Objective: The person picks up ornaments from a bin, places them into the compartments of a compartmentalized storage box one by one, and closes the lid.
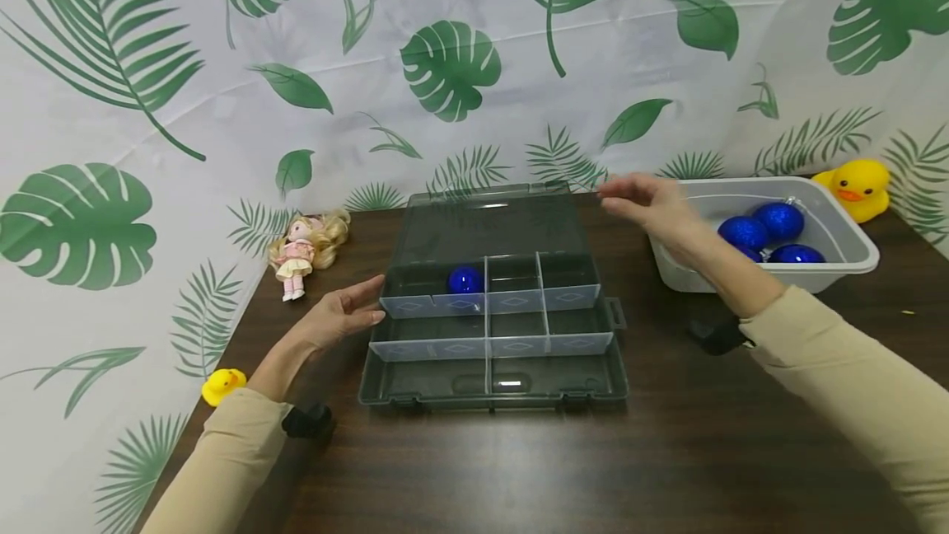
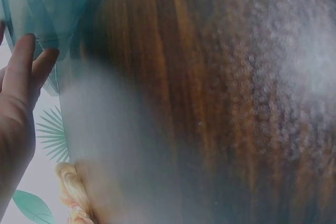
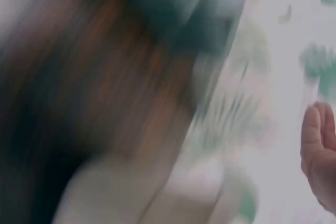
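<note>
A divided box (image 1: 430,375) lies, lid up, between two hands, one blue ball (image 1: 465,279) in its back left compartment. The left hand (image 1: 343,318), fingers loose and empty, is at its left edge; the right hand (image 1: 652,208), relaxed and empty, hovers nearer the gray tub (image 1: 823,275) of blue balls (image 1: 782,222).

In front of me, the smoky, translucent divided box (image 1: 437,373) lies on its base with its lid (image 1: 489,225) open at the far side. Pale dividers split it into three rows. A shiny blue ball (image 1: 465,280) sits in the wide back-left compartment, near the upright divider. To my right, more blue baubles (image 1: 744,235) lie grouped inside a light gray bin (image 1: 853,260).
</note>
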{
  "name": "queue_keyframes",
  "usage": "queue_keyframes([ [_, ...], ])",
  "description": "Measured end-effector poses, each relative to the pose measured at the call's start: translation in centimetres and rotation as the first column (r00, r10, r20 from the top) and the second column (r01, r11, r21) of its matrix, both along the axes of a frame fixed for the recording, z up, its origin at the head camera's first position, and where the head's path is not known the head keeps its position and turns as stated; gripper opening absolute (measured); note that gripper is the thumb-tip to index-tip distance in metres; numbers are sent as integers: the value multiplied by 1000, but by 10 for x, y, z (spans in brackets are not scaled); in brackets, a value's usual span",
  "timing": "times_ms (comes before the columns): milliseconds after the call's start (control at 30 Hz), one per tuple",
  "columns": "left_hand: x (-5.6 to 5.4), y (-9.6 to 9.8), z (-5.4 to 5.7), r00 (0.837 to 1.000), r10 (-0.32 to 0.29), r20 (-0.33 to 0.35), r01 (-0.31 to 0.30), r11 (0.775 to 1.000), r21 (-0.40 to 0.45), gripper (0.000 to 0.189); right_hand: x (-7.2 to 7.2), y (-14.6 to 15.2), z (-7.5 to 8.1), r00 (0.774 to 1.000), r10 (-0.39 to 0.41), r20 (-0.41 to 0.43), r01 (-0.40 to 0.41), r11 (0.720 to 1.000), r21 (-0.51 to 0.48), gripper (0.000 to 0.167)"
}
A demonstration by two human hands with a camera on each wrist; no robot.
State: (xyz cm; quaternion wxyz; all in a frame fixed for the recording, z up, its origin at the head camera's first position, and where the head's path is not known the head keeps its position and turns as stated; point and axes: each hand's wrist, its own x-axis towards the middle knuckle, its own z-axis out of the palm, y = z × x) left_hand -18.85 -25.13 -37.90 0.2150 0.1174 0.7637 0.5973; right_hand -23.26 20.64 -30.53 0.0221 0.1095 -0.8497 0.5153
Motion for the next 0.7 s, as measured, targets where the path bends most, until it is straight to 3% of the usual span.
queue_keyframes([
  [133, 0, 1, 1, 1000, 4, 3, -4, 1000, 0, 68, 1, 62, -6, 994, -30, 102, 20, 994, 105, 49],
  [300, 1, 0, 2, 1000, 9, 4, -8, 1000, -9, 68, -4, 107, -14, 971, 62, 229, -129, 949, 289, 50],
  [500, 0, 0, 0, 1000, 4, 10, -4, 1000, -5, 69, -10, 121, -18, 932, 188, 311, -293, 895, 335, 51],
  [700, 0, 1, 0, 1000, 9, 14, -9, 1000, -2, 69, -18, 121, -18, 891, 314, 329, -430, 816, 386, 49],
])
